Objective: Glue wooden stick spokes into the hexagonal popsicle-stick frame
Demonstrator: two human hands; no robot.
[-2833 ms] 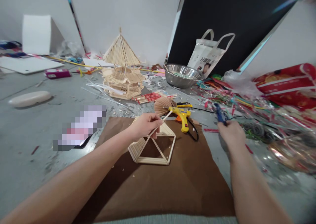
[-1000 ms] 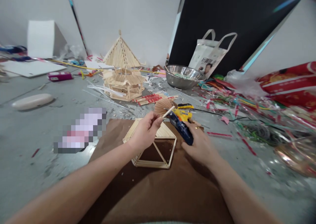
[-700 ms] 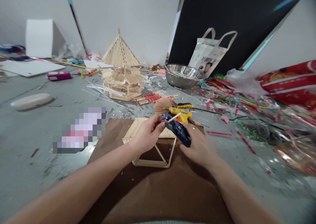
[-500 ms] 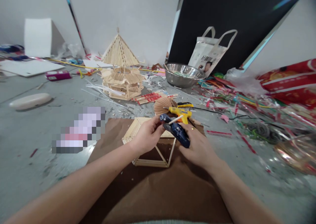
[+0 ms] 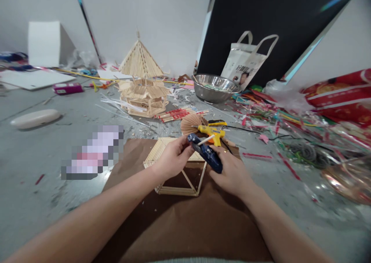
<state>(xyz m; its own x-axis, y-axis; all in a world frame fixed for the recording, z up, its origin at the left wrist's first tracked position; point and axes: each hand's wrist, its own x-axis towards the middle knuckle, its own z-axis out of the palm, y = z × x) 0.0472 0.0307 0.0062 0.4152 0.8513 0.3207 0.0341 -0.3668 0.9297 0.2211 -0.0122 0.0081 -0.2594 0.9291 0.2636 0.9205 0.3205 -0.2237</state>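
My right hand [image 5: 230,172] is closed round the handle of a dark blue hand cutter [image 5: 211,157], its head pointing up and left. A pale thin wooden stick [image 5: 206,140] lies across the cutter's jaws, one end sticking out to the right. My left hand [image 5: 175,156] pinches the stick's other end beside the cutter's head; its fingertips hide that end. Below both hands, a stick-built frame [image 5: 178,191] with a slatted panel [image 5: 158,151] rests on brown paper [image 5: 185,228], partly covered by my left hand.
Beyond the hands lie a yellow glue gun [image 5: 210,132], a box cutter [image 5: 218,122] and a pleated brown fan shape [image 5: 191,123]. A stick-built pavilion [image 5: 143,94] stands farther back, near red-marked sticks [image 5: 179,114] and a metal bowl [image 5: 216,89]. Scraps [image 5: 275,120] litter the right side.
Almost nothing differs. The cutter and my right hand have shifted very slightly, while the stick stays in the jaws.
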